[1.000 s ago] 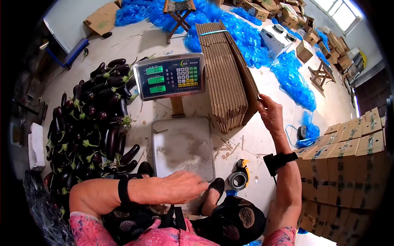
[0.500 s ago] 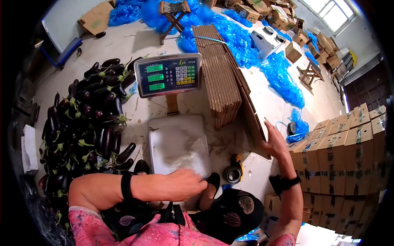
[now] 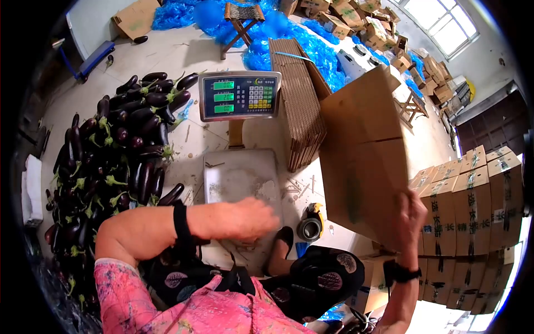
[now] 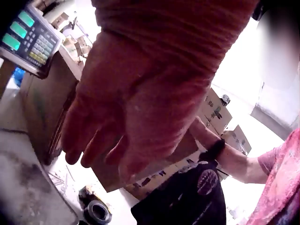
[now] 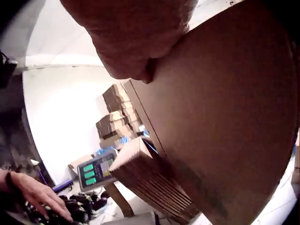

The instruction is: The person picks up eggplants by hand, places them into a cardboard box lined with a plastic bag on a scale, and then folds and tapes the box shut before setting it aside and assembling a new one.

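Observation:
My right hand (image 3: 410, 214) grips the near edge of a flattened cardboard box (image 3: 361, 158), which stands tilted beside my right leg. Seen from the right wrist, the brown sheet (image 5: 220, 108) fills much of the view, with the fingers bent over its edge. My left hand (image 3: 245, 220) hovers above the near end of the scale platform (image 3: 240, 173), holding nothing; its fingers (image 4: 91, 145) hang loosely bent in the left wrist view. Behind the platform stands the scale's lit display (image 3: 239, 96). A strapped stack of flattened boxes (image 3: 295, 106) leans just right of it.
A large heap of eggplants (image 3: 122, 139) covers the floor at left. A tape dispenser (image 3: 310, 225) lies right of the platform. Filled-looking cartons (image 3: 470, 211) are stacked at far right. Blue plastic (image 3: 261, 47) and a folding stool (image 3: 243, 19) are at the back.
My right hand has pulled one flattened box off the stack's right side and brought it toward me, turning its broad face into view. The left hand stays over the platform.

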### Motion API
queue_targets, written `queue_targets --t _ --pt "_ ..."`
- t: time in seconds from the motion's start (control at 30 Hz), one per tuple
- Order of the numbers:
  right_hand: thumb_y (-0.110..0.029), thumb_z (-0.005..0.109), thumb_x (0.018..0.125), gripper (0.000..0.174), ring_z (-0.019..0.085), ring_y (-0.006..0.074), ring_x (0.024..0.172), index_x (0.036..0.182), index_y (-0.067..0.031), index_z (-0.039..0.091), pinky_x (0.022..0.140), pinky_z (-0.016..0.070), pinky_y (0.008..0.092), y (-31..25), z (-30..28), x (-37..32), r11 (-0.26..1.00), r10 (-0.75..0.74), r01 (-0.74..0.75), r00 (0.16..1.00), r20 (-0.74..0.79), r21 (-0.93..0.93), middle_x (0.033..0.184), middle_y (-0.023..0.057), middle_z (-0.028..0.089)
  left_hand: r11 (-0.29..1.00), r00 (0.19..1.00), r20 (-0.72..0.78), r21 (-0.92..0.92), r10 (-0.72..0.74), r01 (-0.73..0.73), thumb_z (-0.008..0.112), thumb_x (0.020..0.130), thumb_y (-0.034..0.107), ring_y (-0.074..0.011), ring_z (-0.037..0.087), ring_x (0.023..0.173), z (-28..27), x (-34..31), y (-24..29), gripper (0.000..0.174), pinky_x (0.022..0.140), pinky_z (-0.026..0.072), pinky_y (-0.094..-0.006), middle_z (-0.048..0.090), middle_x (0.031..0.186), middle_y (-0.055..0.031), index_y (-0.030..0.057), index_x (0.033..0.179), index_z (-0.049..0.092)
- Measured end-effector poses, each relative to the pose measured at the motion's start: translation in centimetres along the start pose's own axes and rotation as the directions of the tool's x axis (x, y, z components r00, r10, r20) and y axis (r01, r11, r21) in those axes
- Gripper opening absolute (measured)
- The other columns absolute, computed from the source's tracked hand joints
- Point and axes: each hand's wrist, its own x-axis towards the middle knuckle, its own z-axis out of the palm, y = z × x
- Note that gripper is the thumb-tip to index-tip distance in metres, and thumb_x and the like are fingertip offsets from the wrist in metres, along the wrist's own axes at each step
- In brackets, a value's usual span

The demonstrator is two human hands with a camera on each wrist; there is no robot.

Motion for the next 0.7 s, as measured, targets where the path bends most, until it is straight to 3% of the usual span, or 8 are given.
queue_targets --t 0.07,0.2,0.27,0.33,0.4,0.47,0.6,0.7 --pt "-0.012 0.057 0.102 0.018 0.057 0.0099 0.079 0.105 0.0039 0.064 0.071 0.0490 0.0273 -1.2 -3.7 -2.2 0.977 0.074 -0.057 0.994 -0.078 0.205 0.085 0.0054 0.067 0.999 0.999 0.000 0.017 -0.047 0.047 0.070 0.085 0.024 -0.0373 0.066 0.087 -0.8 0.4 -0.5 0.034 0.071 0.0543 -0.0491 0.064 0.096 -0.0158 0.0065 0.110 0.057" --pt "-0.015 0.056 0.103 0.018 0.054 0.0089 0.080 0.104 0.0006 0.064 0.071 0.0455 0.0261 -6.8 -9.4 -5.4 0.982 0.047 -0.006 0.976 -0.215 0.188 0.087 0.0026 0.063 0.981 0.980 -0.050 -0.038 -0.193 0.191 0.070 0.087 0.024 -0.0334 0.067 0.103 -3.6 1.0 -1.0 0.042 0.086 0.0551 -0.0462 0.066 0.109 -0.0181 0.0073 0.124 0.062" --pt "-0.018 0.057 0.103 0.018 0.052 0.0084 0.084 0.105 -0.0012 0.063 0.075 0.0439 0.0257 -9.3 -11.7 -6.6 0.983 0.088 -0.041 0.961 -0.263 0.181 0.089 0.0005 0.061 0.995 0.951 -0.295 0.070 0.089 -0.071 0.067 0.089 0.021 -0.0334 0.066 0.106 -2.2 0.9 -5.6 0.035 0.090 0.0542 -0.0439 0.068 0.110 -0.0185 0.0057 0.120 0.066" --pt "-0.020 0.058 0.103 0.019 0.051 0.0082 0.086 0.105 -0.0024 0.063 0.077 0.0429 0.0252 -10.4 -13.3 -7.9 0.984 0.113 -0.073 0.960 -0.256 0.162 0.090 -0.0005 0.060 0.971 0.853 -0.469 -0.162 -0.230 0.173 0.064 0.092 0.020 -0.0333 0.067 0.105 -5.4 -1.4 -4.1 0.029 0.092 0.0534 -0.0424 0.068 0.111 -0.0186 0.0035 0.117 0.069" --pt "-0.023 0.059 0.103 0.021 0.052 0.0082 0.086 0.105 -0.0029 0.063 0.076 0.0422 0.0249 -10.9 -14.6 -9.1 0.988 0.115 -0.089 0.969 -0.217 0.125 0.090 -0.0004 0.061 0.859 0.820 -0.326 0.047 -0.470 0.510 0.065 0.093 0.019 -0.0341 0.068 0.103 -9.6 -2.2 -4.1 0.031 0.090 0.0547 -0.0416 0.068 0.112 -0.0198 0.0018 0.118 0.067" --pt "-0.022 0.061 0.099 0.021 0.055 0.0127 0.071 0.100 -0.0016 0.064 0.065 0.0444 0.0286 -13.7 -13.3 -9.5 0.996 0.020 -0.001 0.978 -0.205 0.090 0.080 0.0030 0.063 0.885 0.646 -0.642 -0.118 -0.414 0.450 0.061 0.092 0.019 -0.0347 0.072 0.088 -8.7 -4.0 -9.9 0.023 0.074 0.0573 -0.0439 0.073 0.095 -0.0154 0.0054 0.105 0.073" --pt "-0.011 0.065 0.091 0.015 0.065 0.0219 0.072 0.100 0.0015 0.066 0.068 0.0503 0.0325 -16.0 -8.5 -10.5 0.986 -0.145 0.142 0.989 0.031 0.085 0.083 0.0125 0.068 0.610 0.219 -0.578 -0.783 -0.786 0.125 0.058 0.101 0.035 -0.0211 0.064 0.103 -10.6 -7.4 -9.0 0.047 0.084 0.0532 -0.0354 0.064 0.117 -0.0127 -0.0008 0.131 0.056" --pt "-0.008 0.065 0.090 0.016 0.065 0.0253 0.072 0.102 0.0031 0.067 0.068 0.0517 0.0335 -16.3 -3.0 -10.7 0.973 -0.181 0.155 0.972 0.153 0.171 0.083 0.0181 0.067 0.556 0.211 -0.543 -0.831 -0.813 0.004 0.054 0.100 0.056 -0.0225 0.055 0.119 -10.0 -7.3 -8.2 0.065 0.093 0.0488 -0.0389 0.059 0.128 -0.0146 0.0013 0.134 0.054"
